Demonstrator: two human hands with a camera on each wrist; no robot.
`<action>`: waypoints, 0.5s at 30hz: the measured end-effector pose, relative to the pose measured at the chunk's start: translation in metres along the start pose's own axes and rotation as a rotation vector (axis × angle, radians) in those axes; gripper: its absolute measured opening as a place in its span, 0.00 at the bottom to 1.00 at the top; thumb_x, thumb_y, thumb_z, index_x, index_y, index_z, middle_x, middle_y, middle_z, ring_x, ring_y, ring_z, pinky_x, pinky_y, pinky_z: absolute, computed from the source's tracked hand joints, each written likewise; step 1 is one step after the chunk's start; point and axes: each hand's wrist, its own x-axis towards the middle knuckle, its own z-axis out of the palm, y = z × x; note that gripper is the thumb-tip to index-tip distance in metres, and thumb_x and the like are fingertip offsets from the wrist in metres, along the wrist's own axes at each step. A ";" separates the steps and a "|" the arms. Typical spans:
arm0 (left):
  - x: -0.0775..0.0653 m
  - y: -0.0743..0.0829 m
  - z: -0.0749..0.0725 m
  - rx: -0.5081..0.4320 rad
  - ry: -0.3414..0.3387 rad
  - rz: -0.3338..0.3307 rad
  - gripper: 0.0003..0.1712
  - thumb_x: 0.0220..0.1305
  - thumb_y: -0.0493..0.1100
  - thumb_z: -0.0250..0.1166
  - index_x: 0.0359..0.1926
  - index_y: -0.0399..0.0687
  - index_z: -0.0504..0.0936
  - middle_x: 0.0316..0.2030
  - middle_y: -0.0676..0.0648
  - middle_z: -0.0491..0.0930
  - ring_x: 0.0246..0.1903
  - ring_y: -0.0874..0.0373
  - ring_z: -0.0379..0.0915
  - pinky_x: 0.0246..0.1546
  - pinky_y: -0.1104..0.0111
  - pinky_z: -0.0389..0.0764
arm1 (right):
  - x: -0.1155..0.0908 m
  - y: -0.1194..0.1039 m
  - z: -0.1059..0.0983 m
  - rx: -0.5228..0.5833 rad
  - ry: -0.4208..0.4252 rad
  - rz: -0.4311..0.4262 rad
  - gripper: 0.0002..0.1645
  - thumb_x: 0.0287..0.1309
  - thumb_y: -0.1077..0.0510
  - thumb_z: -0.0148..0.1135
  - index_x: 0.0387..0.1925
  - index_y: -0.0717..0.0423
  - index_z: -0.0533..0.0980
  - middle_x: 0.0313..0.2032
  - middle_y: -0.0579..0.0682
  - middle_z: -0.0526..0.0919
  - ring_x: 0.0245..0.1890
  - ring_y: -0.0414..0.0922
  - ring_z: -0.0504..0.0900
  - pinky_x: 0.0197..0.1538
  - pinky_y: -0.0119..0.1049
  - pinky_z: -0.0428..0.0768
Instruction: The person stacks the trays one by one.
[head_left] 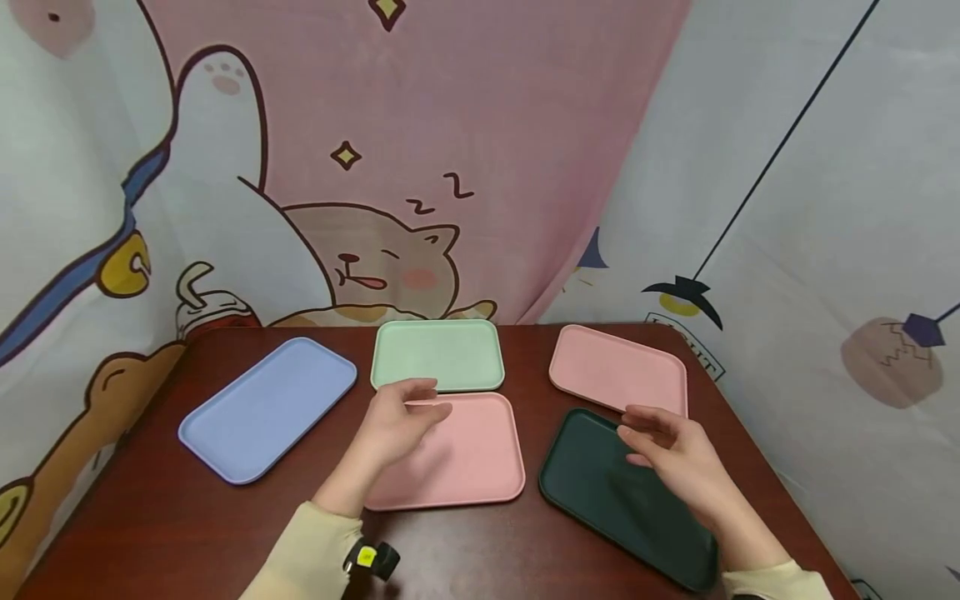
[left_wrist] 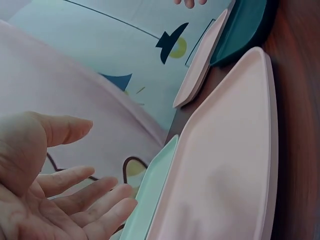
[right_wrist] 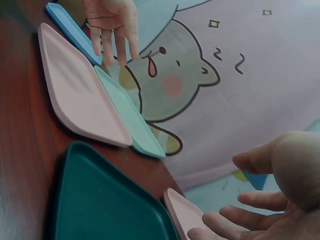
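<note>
My left hand [head_left: 401,423] hovers over the left part of a pink tray [head_left: 465,458] at the middle of the table, fingers relaxed and holding nothing. A mint green tray [head_left: 438,354] lies just behind that pink one. Above a dark green tray [head_left: 600,475] on the right is my right hand [head_left: 675,458], its fingers loosely bent around nothing. Behind the dark tray lies a second pink tray [head_left: 618,367], set at an angle. In the left wrist view, the left palm [left_wrist: 45,210] and spread fingers show apart from the trays.
A blue tray [head_left: 266,408] lies slanted at the left of the brown wooden table [head_left: 187,533]. Behind the table hangs a cloth [head_left: 510,150] printed with cartoon animals and lamps. A dark band with a yellow patch [head_left: 367,557] sits at the left wrist.
</note>
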 end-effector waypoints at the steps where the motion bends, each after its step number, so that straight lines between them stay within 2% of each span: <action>1: 0.002 0.001 0.003 -0.014 -0.011 0.001 0.28 0.66 0.42 0.76 0.64 0.38 0.83 0.54 0.37 0.85 0.46 0.50 0.87 0.37 0.62 0.88 | -0.001 0.001 -0.003 0.000 0.004 0.001 0.38 0.75 0.50 0.66 0.74 0.68 0.67 0.67 0.67 0.74 0.56 0.43 0.84 0.53 0.46 0.88; 3: 0.005 0.003 0.008 -0.036 -0.036 0.006 0.28 0.66 0.42 0.75 0.64 0.37 0.82 0.54 0.36 0.85 0.45 0.50 0.87 0.37 0.62 0.88 | -0.004 0.004 -0.010 -0.004 0.014 0.017 0.38 0.75 0.49 0.66 0.74 0.67 0.66 0.67 0.67 0.74 0.54 0.40 0.84 0.53 0.46 0.88; 7: 0.013 0.005 0.022 -0.113 -0.096 -0.007 0.28 0.66 0.39 0.75 0.65 0.34 0.81 0.55 0.33 0.84 0.45 0.48 0.87 0.40 0.55 0.90 | -0.008 0.009 -0.021 -0.008 0.037 0.050 0.40 0.75 0.48 0.66 0.75 0.68 0.65 0.67 0.68 0.73 0.54 0.40 0.85 0.52 0.46 0.88; 9: 0.016 0.005 0.030 -0.134 -0.125 -0.015 0.28 0.66 0.38 0.74 0.65 0.32 0.80 0.56 0.32 0.83 0.46 0.47 0.87 0.42 0.52 0.90 | -0.010 0.012 -0.026 -0.014 0.046 0.075 0.41 0.75 0.48 0.66 0.75 0.68 0.64 0.68 0.69 0.72 0.52 0.37 0.86 0.52 0.46 0.88; 12: 0.022 0.005 0.043 -0.134 -0.163 -0.017 0.27 0.66 0.39 0.74 0.63 0.31 0.81 0.55 0.31 0.83 0.45 0.46 0.87 0.43 0.53 0.90 | -0.012 0.017 -0.036 -0.023 0.047 0.108 0.43 0.75 0.47 0.66 0.76 0.68 0.63 0.71 0.71 0.69 0.51 0.34 0.86 0.52 0.47 0.88; 15: 0.027 0.005 0.057 -0.122 -0.203 0.000 0.26 0.66 0.38 0.74 0.61 0.30 0.82 0.52 0.32 0.85 0.42 0.46 0.87 0.40 0.58 0.89 | -0.015 0.022 -0.048 -0.038 0.044 0.149 0.45 0.75 0.45 0.66 0.77 0.68 0.60 0.72 0.71 0.68 0.52 0.36 0.86 0.52 0.48 0.88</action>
